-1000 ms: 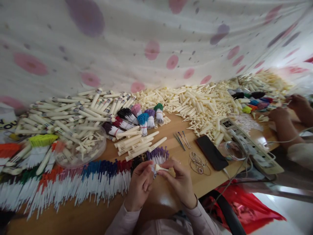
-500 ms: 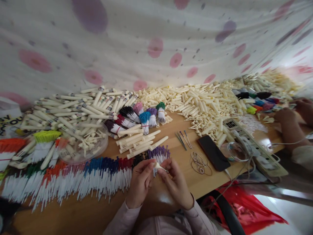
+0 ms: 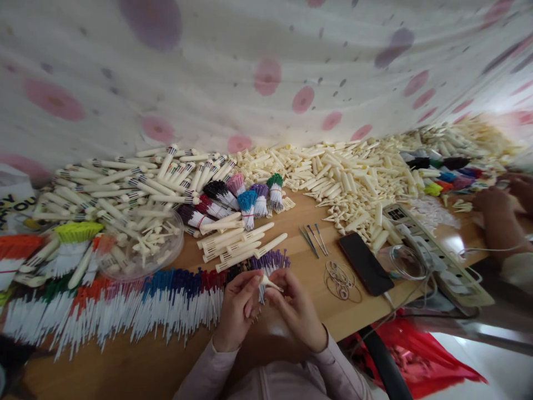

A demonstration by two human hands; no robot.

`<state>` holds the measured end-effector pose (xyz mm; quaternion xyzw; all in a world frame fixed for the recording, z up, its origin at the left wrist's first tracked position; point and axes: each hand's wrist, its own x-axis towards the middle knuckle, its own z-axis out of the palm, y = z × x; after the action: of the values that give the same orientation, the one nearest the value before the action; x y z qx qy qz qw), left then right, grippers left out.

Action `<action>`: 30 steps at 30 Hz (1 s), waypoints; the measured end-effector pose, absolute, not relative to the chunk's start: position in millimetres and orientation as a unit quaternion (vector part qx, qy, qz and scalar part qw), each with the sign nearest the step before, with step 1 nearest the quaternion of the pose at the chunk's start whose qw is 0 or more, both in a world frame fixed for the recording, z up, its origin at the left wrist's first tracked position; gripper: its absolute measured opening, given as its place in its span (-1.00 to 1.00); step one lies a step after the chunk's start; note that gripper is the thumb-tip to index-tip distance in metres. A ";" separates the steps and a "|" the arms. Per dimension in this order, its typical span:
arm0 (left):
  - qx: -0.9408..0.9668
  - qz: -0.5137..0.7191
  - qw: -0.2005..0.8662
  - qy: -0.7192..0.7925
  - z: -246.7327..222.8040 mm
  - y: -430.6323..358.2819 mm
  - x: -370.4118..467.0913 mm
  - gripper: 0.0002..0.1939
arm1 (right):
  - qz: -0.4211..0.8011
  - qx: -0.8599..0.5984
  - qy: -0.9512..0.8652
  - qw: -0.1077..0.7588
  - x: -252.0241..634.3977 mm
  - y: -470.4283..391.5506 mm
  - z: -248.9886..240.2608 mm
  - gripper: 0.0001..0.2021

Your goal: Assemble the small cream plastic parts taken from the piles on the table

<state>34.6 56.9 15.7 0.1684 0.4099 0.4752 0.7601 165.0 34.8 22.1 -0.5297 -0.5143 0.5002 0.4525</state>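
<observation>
A small cream pen tip, cone-shaped [image 3: 270, 283], is held in front of my body. My left hand [image 3: 238, 311] pinches its wide end, while my right hand [image 3: 298, 308] has thumb and fingers at its narrow end. Just behind the hands lies a bunch of purple-headed pen refills [image 3: 272, 259], partly covered by my fingers. To the left stretches a long row of white refills [image 3: 166, 311] with coloured heads. Several cream pen barrels [image 3: 237, 247] with slots lie beyond my left hand.
Rubber bands [image 3: 342, 282], tweezers [image 3: 308, 242], thin screwdrivers [image 3: 318, 238] and a phone [image 3: 365, 262] lie to the right, near a power strip [image 3: 441, 261]. Piled cream parts [image 3: 353, 172] line the curtain. A round plastic tub [image 3: 177, 244] stands left. Another person's hands [image 3: 495, 203] are at far right.
Both hands stay at nearly the same place with the pen tip between them. Right-hand fingers have shifted slightly along it. The camera view has moved a little.
</observation>
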 end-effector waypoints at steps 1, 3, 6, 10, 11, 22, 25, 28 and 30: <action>0.166 0.473 0.762 0.410 15.5 57.4 34.8 -0.68 | 0.499 -0.531 -0.517 0.449 165.7 35.5 21.6 -0.68; 0.164 0.470 0.764 0.411 15.0 58.2 35.3 -0.67 | 0.515 -0.535 -0.511 0.433 167.1 36.7 19.7 -0.59; 0.161 0.471 0.761 0.415 14.0 59.6 35.6 -0.66 | 0.549 -0.524 -0.498 0.420 168.8 38.2 16.4 -0.58; 0.163 0.471 0.756 0.424 12.6 60.9 34.4 -0.66 | 0.540 -0.518 -0.505 0.430 169.3 40.7 15.6 -0.69; 0.166 0.469 0.755 0.426 12.1 61.0 34.0 -0.66 | 0.547 -0.512 -0.503 0.431 169.0 41.4 15.7 -0.68; 0.309 0.471 0.653 0.506 -1.9 56.3 25.9 -0.74 | 0.533 -0.501 -0.545 0.408 171.9 40.1 15.1 -0.61; 0.327 0.467 0.639 0.517 -1.7 55.6 26.3 -0.75 | 0.522 -0.506 -0.556 0.404 172.2 37.6 15.0 -0.63; 0.339 0.470 0.629 0.518 -1.0 54.1 26.1 -0.76 | 0.515 -0.506 -0.567 0.397 171.3 36.5 15.6 -0.64; 0.347 0.471 0.625 0.517 -1.3 52.8 24.8 -0.77 | 0.502 -0.507 -0.579 0.395 170.8 36.4 17.1 -0.65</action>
<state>24.8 52.8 -1.3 0.3473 0.5173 0.4707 0.6247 170.8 36.4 17.1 -0.5067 -0.5788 0.5024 0.3948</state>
